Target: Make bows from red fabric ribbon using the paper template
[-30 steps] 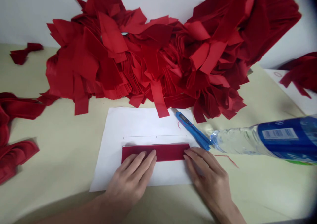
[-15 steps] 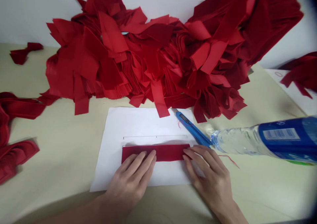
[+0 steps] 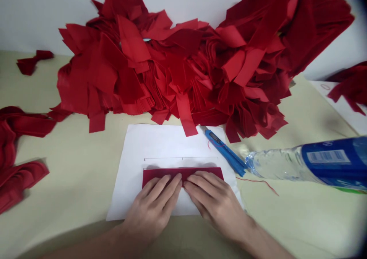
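A dark red strip point(image 3: 187, 171) of velvety fabric lies lengthwise on a white sheet of paper point(image 3: 136, 146), just below a thin ruled line with small end and middle marks. My left hand point(image 3: 151, 205) rests on the strip's left half, fingers laid flat across it. On the right half lies my right hand point(image 3: 216, 198), its fingers also stretched out over the fabric. The fingertips of both hands nearly meet at the strip's middle. Whether either thumb is tucked under the cloth is hidden. A blue utility knife point(image 3: 223, 150) lies partly on the sheet's upper right.
A large heap of red fabric strips point(image 3: 177, 68) spreads along the wall behind the paper. More red pieces point(image 3: 25, 178) lie at the left. A water bottle point(image 3: 327, 161) lies on its side at the right, near a loose red thread point(image 3: 263, 182).
My right hand has slid left from the strip's right end to near its middle. My left hand has stayed in place on the strip.
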`<state>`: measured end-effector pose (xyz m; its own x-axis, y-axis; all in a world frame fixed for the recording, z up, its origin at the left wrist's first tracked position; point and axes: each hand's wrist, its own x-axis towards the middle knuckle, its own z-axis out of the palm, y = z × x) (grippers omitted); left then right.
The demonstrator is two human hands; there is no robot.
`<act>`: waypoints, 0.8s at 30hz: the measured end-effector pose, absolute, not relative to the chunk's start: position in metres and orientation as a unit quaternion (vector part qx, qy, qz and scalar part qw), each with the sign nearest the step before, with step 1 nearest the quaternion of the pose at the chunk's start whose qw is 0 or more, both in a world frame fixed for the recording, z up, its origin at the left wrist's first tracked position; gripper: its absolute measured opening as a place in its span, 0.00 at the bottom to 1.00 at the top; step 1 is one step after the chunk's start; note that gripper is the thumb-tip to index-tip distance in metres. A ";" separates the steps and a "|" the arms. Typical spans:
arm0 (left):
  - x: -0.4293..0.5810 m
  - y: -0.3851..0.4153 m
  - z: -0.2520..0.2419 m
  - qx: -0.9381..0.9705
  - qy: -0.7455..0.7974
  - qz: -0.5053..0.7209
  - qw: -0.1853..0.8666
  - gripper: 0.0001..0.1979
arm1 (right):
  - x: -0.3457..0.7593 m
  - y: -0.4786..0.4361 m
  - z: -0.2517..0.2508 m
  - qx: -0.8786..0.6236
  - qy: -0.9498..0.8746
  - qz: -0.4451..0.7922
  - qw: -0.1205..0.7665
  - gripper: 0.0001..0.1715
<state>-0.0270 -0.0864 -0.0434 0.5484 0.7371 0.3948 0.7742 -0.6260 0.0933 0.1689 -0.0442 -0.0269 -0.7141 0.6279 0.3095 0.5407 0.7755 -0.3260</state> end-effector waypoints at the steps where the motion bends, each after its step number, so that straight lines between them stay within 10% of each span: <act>1: -0.027 -0.086 -0.043 -0.876 -0.434 -0.207 0.035 0.20 | 0.170 -0.044 -0.028 -0.316 -0.919 0.104 0.210 0.12; 12: -0.036 -0.095 -0.061 -0.861 -0.450 -0.217 -0.093 0.22 | 0.171 -0.040 -0.031 -0.317 -0.904 0.133 0.252 0.09; 24: -0.030 -0.095 -0.057 -0.862 -0.432 -0.266 0.000 0.21 | 0.171 -0.040 -0.036 -0.323 -0.896 0.121 0.280 0.09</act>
<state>-0.0303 -0.0951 -0.0573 0.4857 0.7443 0.4583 0.7443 -0.6271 0.2298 0.1715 -0.0404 -0.0355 -0.6351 0.6462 0.4231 0.5110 0.7623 -0.3972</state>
